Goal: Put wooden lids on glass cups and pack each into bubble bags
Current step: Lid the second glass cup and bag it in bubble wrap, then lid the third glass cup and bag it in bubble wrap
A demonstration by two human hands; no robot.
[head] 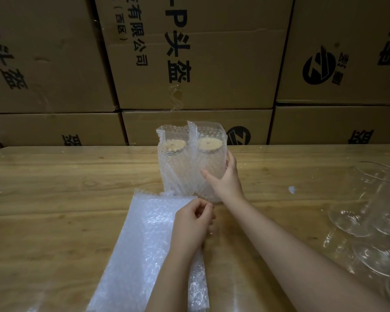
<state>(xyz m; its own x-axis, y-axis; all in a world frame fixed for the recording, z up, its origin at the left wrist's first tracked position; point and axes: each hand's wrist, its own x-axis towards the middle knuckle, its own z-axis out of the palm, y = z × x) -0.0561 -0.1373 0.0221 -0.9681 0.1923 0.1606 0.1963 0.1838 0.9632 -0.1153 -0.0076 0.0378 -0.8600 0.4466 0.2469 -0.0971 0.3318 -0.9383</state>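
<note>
Two glass cups with wooden lids stand upright side by side on the table, each inside a bubble bag. My right hand (225, 176) grips the right packed cup (209, 158) around its side; its wooden lid (209, 144) shows through the bag's open top. The left packed cup (173, 167) stands free, touching the right one. In front of them lies a flat stack of bubble bags (149, 239). My left hand (193, 224) rests over the stack's far right corner with fingers curled; whether it pinches a bag is unclear.
Several bare glass cups (374, 221) lie clustered at the table's right edge. The wooden table (65, 188) is covered with a clear sheet. A wall of stacked cardboard boxes (189, 64) rises right behind the table.
</note>
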